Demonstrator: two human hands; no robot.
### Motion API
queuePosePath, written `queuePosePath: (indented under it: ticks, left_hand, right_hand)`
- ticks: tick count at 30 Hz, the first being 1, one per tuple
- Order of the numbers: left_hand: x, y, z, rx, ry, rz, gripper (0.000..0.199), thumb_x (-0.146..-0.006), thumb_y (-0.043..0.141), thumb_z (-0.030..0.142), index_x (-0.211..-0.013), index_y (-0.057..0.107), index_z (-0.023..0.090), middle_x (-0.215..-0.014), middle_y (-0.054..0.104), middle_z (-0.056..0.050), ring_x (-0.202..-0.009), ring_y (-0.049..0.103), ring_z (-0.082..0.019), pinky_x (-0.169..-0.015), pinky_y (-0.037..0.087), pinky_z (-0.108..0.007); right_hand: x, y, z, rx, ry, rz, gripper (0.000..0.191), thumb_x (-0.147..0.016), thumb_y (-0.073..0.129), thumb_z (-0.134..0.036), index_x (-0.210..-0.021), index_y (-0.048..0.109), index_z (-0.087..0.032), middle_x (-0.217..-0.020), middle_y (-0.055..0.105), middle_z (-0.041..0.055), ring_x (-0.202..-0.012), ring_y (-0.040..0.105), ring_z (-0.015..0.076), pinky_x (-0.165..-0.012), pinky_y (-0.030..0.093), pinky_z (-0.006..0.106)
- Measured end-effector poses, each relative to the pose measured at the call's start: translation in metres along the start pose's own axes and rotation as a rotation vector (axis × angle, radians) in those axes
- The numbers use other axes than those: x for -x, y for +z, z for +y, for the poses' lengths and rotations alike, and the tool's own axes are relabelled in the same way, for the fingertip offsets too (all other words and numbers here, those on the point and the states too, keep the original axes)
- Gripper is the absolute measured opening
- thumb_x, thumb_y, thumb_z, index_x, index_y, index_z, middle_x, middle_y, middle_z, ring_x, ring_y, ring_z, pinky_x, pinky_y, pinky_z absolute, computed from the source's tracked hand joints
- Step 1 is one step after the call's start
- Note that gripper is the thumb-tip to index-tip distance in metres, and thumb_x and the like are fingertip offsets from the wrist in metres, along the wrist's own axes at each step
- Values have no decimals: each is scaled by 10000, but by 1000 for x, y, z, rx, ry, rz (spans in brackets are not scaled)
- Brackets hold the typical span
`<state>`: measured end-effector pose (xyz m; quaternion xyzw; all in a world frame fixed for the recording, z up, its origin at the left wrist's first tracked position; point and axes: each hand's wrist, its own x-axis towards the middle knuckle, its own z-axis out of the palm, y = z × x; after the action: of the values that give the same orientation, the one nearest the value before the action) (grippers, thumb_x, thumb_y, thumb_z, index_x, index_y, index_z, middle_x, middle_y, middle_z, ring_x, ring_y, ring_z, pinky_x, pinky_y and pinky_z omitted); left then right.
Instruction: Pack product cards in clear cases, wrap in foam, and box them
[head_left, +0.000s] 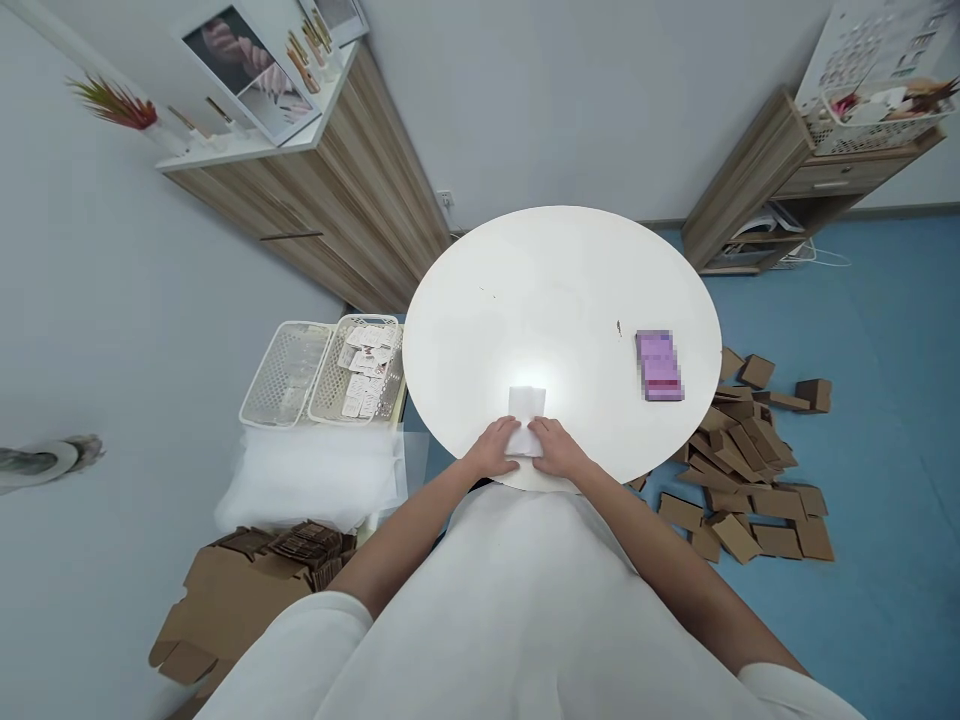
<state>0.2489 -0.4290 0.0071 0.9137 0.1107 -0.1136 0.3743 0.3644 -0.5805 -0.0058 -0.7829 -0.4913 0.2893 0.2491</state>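
A small white folded sheet [527, 408] lies near the front edge of the round white table [555, 270]. It looks thin and soft, though whether it is paper or foam I cannot tell. On its left edge is my left hand [493, 449], fingers curled onto the sheet. My right hand [558, 448] grips the opposite edge in the same way, with its thumb toward me. Whatever may be wrapped inside the sheet is hidden. Farther right on the tabletop lies a purple, pixel-blurred rectangular object [660, 366], apart from both hands.
Left of the table are a basket of printed cards [365, 365], another white basket [281, 375], a white sheet stack [315, 475] and flattened cardboard [232, 600]. Small brown boxes [750, 460] are piled on the floor at right. Wooden cabinets [360, 170] stand behind.
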Motion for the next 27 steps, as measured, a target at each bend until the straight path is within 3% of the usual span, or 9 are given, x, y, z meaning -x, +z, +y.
queuePosePath:
  ticks: [3,6,9,12,15,19,22,27]
  left_hand:
    - [7,5,2,109,-52,43,458,-720,540,219,-1166,434,213,-1226,490,-82,-1138,450,-214,-959,366,-395]
    - [1,6,3,229,-223,76,276,-801,461,294,-1065,478,215,-989,594,-39,-909,557,-172,-808,453,-338]
    - [-10,5,3,264,-332,101,238,-811,454,371,-961,510,195,-883,584,-30,-818,554,-163,-745,459,-312]
    - [-19,7,4,219,-419,194,244,-797,486,365,-936,535,171,-990,540,-77,-877,536,-177,-787,437,-321]
    - [-23,10,4,214,-535,271,350,-769,538,347,-1059,491,156,-1044,502,-108,-855,542,-175,-768,436,-318]
    - [-25,10,4,262,-594,263,462,-765,550,339,-1161,399,154,-985,523,-91,-850,550,-169,-734,436,-296]
    - [-26,10,5,268,-627,258,458,-763,554,345,-1152,399,158,-967,536,-85,-859,555,-173,-720,437,-288]
    - [-26,11,7,265,-655,257,338,-766,551,337,-1051,480,170,-902,583,-68,-824,573,-176,-710,449,-295]
  right_hand:
    - [6,-6,-2,-163,73,-24,425,-671,569,-244,-1083,484,-186,-1066,537,74,-966,469,221,-821,398,346]
    - [5,-7,-5,-294,230,4,213,-784,440,-336,-912,534,-194,-881,542,35,-793,504,173,-728,417,306]
    - [-3,-3,-4,-329,364,137,279,-829,369,-397,-779,530,-174,-917,486,56,-742,506,149,-717,422,296]
    - [-14,-1,-1,-293,434,170,320,-846,349,-420,-737,522,-174,-956,457,75,-750,517,151,-705,423,296]
    - [-22,-2,0,-228,514,161,289,-845,361,-422,-885,516,-181,-945,478,76,-753,527,175,-664,417,303]
    - [-23,0,-3,-202,542,257,361,-828,418,-365,-1142,387,-189,-1049,482,85,-837,535,199,-677,417,308]
    - [-15,4,-7,-200,505,266,362,-828,414,-303,-1175,365,-210,-1130,443,84,-820,544,183,-671,427,308]
    - [-2,9,-11,-197,446,187,399,-811,407,-195,-1207,372,-227,-1097,462,87,-813,546,184,-678,436,312]
